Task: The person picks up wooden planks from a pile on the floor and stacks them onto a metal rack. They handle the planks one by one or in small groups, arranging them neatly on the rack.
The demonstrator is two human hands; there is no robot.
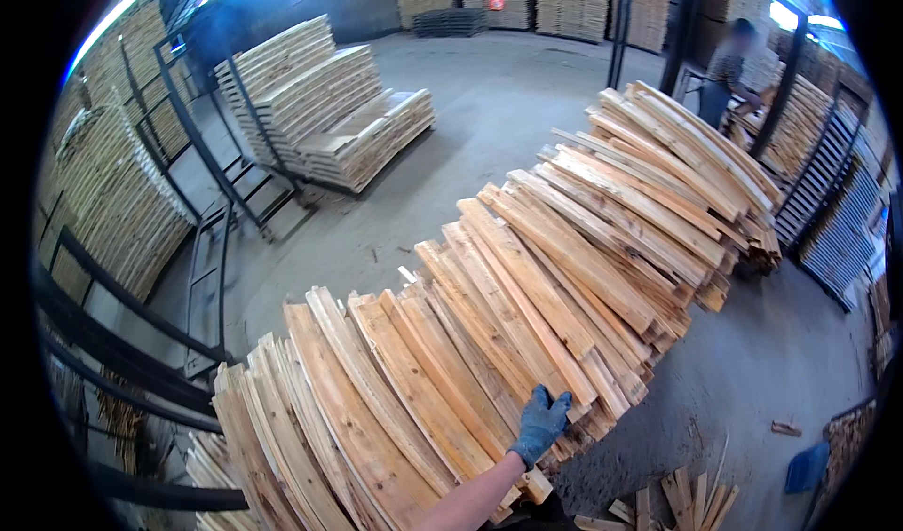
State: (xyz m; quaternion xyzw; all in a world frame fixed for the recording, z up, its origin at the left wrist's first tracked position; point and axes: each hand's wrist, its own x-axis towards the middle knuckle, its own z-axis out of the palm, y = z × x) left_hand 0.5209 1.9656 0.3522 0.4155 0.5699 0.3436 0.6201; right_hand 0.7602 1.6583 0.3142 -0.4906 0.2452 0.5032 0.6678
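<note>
My left hand (pixel 543 427), in a dark blue-grey work glove, rests palm down at the near ends of the boards. Its fingers point away from me and stand apart, with no board lifted in them. Under and around it runs a long, loose pile of rough wooden boards (pixel 489 329), lying side by side and overlapping in a curved row from the lower left to the upper right. Some ends stick out unevenly over the near side. My right hand is out of view.
Short wood offcuts (pixel 691 503) lie on the floor at lower right, near a blue container (pixel 806 468). Black metal frames (pixel 212 178) stand at left. Behind them is a stepped board stack (pixel 315 108). A person (pixel 729 75) works at far right.
</note>
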